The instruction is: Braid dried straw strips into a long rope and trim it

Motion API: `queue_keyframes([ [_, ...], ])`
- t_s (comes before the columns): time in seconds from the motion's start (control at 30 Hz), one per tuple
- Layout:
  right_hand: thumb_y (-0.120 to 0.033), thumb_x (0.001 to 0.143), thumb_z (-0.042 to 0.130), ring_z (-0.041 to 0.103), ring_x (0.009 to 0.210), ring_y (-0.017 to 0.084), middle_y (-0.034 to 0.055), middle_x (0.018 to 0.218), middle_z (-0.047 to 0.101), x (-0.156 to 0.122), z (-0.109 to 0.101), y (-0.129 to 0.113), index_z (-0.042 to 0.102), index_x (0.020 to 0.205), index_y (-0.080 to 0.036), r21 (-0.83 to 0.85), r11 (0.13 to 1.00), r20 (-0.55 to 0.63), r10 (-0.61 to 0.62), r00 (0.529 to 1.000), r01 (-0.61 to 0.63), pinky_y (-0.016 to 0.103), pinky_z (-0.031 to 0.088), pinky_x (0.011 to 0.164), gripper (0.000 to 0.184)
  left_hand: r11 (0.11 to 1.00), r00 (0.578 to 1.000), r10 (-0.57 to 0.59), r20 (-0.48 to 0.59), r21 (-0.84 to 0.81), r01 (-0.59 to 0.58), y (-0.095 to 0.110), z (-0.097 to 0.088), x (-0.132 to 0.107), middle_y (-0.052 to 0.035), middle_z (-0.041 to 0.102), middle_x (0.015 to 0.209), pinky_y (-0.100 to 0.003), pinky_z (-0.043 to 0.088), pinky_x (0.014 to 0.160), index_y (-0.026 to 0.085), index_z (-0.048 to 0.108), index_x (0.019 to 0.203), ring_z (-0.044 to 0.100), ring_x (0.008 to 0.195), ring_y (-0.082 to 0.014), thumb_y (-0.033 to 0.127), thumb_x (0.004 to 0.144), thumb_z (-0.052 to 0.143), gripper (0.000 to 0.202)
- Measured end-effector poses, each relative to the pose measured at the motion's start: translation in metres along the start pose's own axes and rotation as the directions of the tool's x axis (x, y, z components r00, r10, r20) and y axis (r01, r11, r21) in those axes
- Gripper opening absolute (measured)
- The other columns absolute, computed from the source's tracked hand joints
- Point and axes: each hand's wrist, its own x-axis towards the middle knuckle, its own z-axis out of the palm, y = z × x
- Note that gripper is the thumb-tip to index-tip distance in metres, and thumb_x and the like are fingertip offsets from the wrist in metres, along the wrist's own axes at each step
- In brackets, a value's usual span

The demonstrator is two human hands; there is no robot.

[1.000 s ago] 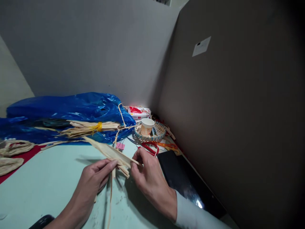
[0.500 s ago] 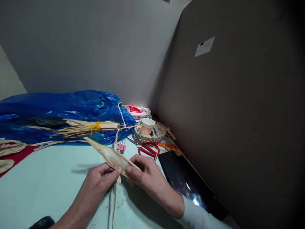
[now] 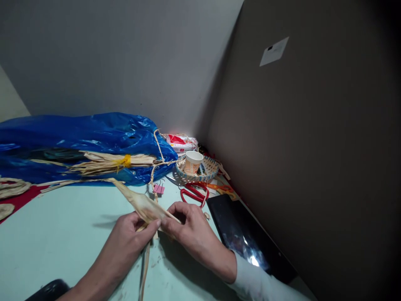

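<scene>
Both hands meet over the pale green table point(image 3: 62, 234), pinching one dried husk leaf point(image 3: 135, 200). My left hand point(image 3: 125, 242) grips its lower end with thumb and fingers closed. My right hand point(image 3: 188, 228) pinches the same leaf from the right, fingertips touching the left thumb. The leaf's pointed tip slants up and to the left. A thin husk strip point(image 3: 144, 267) hangs down from the hands across the table.
A blue plastic bag point(image 3: 78, 140) lies at the back with a tied husk bundle point(image 3: 106, 163) on it. A woven tray point(image 3: 208, 169) holds a paper cup point(image 3: 192, 161). Red scissors point(image 3: 194, 194), a pink binder clip point(image 3: 158, 188) and a black tablet point(image 3: 244, 234) lie to the right.
My hands have drawn closer together on the leaf, and the right fingers have slid onto its end. The view has shifted slightly.
</scene>
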Motion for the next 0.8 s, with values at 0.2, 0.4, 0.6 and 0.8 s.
queue_keyframes([
  [0.2,-0.031,0.078,0.064,0.043,0.058,0.011,-0.0014,0.061,0.054,0.002,0.006,0.008,0.063,0.072,-0.015,0.143,0.988,-0.033,0.065,0.997,-0.06,0.022,0.027,0.05,0.017,1.0,0.999,-0.003,-0.048,0.03,0.004,0.009,0.004,-0.002,-0.0009,0.072,0.055,-0.027,0.046,0.054,0.022,0.07,0.058,0.063,0.057,-0.0239,0.036,0.055,0.075,0.016],
  [0.4,-0.042,0.073,0.072,0.039,0.053,0.009,-0.0024,0.062,0.051,0.002,0.002,0.0,0.059,0.073,-0.014,0.408,0.895,0.109,0.148,0.983,-0.18,0.021,0.028,0.049,0.03,0.995,1.0,0.024,-0.018,0.093,-0.022,0.0,0.003,0.002,-0.0028,0.072,0.057,-0.029,0.048,0.057,0.022,0.069,0.055,0.064,0.062,-0.0271,0.041,0.061,0.072,0.02],
  [0.6,-0.049,0.078,0.072,0.046,0.059,0.009,-0.0019,0.068,0.055,-0.002,-0.022,-0.022,0.053,0.079,-0.017,0.542,0.83,0.23,0.005,0.973,-0.132,0.021,0.034,0.057,0.037,0.997,0.996,0.073,0.056,-0.001,-0.073,-0.003,0.001,0.003,-0.0018,0.074,0.071,-0.031,0.049,0.079,0.023,0.073,0.068,0.067,0.083,-0.0292,0.041,0.07,0.07,0.018],
  [0.8,-0.04,0.092,0.058,0.018,0.05,0.008,-0.0079,0.061,0.026,-0.021,-0.088,-0.054,0.049,0.08,-0.021,0.459,0.875,-0.151,-0.094,0.984,0.154,0.022,0.015,0.045,0.024,0.998,0.995,0.051,0.082,0.019,-0.052,0.007,0.001,-0.001,-0.0004,0.068,0.061,-0.028,0.044,0.063,0.022,0.071,0.058,0.06,0.065,-0.0229,0.043,0.069,0.07,0.024],
])
